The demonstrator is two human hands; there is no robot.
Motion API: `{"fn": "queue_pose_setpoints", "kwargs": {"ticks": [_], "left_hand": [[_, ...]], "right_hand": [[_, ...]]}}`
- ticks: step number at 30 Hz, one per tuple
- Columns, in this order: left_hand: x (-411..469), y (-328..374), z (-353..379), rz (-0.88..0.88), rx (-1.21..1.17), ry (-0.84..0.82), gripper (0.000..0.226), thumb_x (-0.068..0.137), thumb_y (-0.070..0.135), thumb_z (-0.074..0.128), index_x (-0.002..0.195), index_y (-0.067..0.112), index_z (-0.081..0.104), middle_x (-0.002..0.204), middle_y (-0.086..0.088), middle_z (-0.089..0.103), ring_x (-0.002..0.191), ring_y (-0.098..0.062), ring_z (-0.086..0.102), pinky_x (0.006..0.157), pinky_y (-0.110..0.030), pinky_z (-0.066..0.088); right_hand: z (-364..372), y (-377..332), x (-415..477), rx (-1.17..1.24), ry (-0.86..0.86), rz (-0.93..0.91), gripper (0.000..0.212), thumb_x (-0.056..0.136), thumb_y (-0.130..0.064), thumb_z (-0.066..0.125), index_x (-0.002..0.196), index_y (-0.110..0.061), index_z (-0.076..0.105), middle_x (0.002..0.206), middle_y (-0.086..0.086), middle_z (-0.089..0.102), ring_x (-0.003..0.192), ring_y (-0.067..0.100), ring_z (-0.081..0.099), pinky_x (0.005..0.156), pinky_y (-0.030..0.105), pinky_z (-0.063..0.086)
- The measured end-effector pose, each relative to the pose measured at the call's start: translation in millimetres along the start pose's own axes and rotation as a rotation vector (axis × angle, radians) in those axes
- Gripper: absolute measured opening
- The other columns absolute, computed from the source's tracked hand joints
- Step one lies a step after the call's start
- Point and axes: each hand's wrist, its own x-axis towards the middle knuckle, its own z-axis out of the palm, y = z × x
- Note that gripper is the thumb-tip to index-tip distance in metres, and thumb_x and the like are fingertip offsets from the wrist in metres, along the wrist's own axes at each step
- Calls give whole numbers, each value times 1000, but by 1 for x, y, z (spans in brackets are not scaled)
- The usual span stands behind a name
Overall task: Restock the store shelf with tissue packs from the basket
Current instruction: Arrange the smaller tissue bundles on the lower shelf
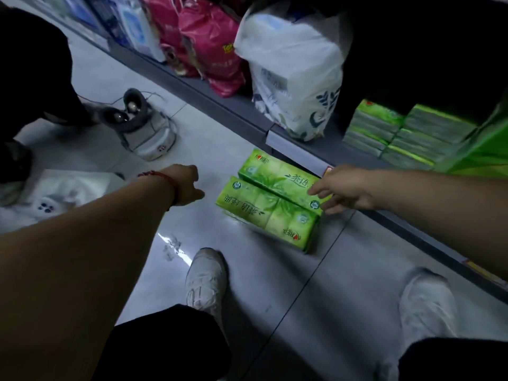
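Two green tissue packs lie side by side on the grey floor in front of the low shelf: the near pack (268,215) and the far pack (277,178). My right hand (343,192) reaches from the right, its straight fingers touching the right end of the far pack. My left hand (185,188), with a red string on the wrist, hovers over the floor left of the packs, fingers loosely curled and holding nothing. More green tissue packs (398,133) are stacked on the bottom shelf (297,149) at right. No basket shows.
On the shelf stand a white plastic bag of tissue (294,70), pink bags (209,48) and blue packs. A grey wheeled device (143,125) and a white bag (55,196) lie on the floor at left. My two white shoes (206,279) are below.
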Motion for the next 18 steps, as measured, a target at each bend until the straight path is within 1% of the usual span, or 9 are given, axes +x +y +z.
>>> {"fn": "queue_pose_setpoints", "kwargs": {"ticks": [4, 6, 8, 9, 10, 12, 13, 15, 18], "left_hand": [[38, 13, 36, -17, -220, -57, 63, 97, 47, 62, 148, 14, 45, 144, -12, 56, 132, -33, 52, 106, -37, 45], [56, 22, 58, -27, -316, -81, 69, 97, 50, 60, 150, 12, 41, 147, -13, 54, 133, -34, 51, 107, -39, 44], [68, 33, 75, -15, -381, -92, 67, 99, 46, 58, 150, 8, 38, 146, -18, 52, 131, -36, 52, 104, -40, 45], [71, 37, 82, -8, -402, -92, 64, 100, 42, 58, 149, 6, 37, 145, -20, 52, 129, -37, 53, 102, -40, 45], [74, 40, 87, -5, -426, -89, 63, 100, 37, 60, 148, 5, 36, 143, -21, 52, 127, -38, 53, 99, -40, 45], [80, 40, 92, -25, -535, -77, 67, 98, 31, 63, 152, 6, 31, 145, -21, 51, 127, -38, 53, 99, -39, 45], [83, 39, 93, -42, -605, -70, 71, 98, 29, 64, 155, 7, 28, 148, -20, 50, 129, -38, 53, 101, -39, 45], [83, 34, 92, -92, -775, -82, 78, 95, 27, 68, 158, 8, 25, 149, -18, 49, 128, -37, 54, 105, -41, 48], [72, 17, 97, -212, -1111, -116, 68, 90, 20, 75, 150, 7, 44, 141, -15, 56, 120, -34, 60, 95, -46, 57]], "right_hand": [[48, 31, 29, -63, 85, 104, 28, 92, -17, 74, 111, -6, 56, 90, 11, 59, 76, 25, 59, 64, 35, 58], [64, 47, 37, -43, 94, 169, 22, 95, -19, 70, 107, -10, 53, 83, 7, 53, 70, 22, 56, 54, 31, 51], [75, 52, 45, 55, 104, 186, 13, 99, -15, 65, 94, -9, 55, 76, 6, 56, 55, 17, 59, 46, 25, 49], [80, 51, 51, 117, 110, 188, 11, 99, -13, 63, 92, -9, 56, 75, 7, 60, 53, 15, 63, 49, 25, 54], [84, 50, 57, 169, 124, 184, 7, 97, -11, 64, 97, -7, 58, 80, 9, 66, 60, 18, 70, 60, 32, 62], [92, 48, 65, 250, 138, 209, 21, 89, -11, 65, 108, -6, 60, 97, 15, 72, 84, 31, 75, 84, 55, 62], [95, 48, 69, 275, 139, 219, 24, 84, -11, 65, 106, -7, 59, 102, 17, 72, 89, 36, 75, 85, 62, 60], [101, 49, 72, 268, 141, 221, 24, 72, -14, 68, 93, -12, 57, 105, 18, 71, 93, 40, 73, 83, 65, 59], [108, 41, 65, 280, 107, 211, 43, 52, -20, 68, 93, -14, 57, 113, 19, 69, 98, 44, 70, 85, 67, 57]]}}
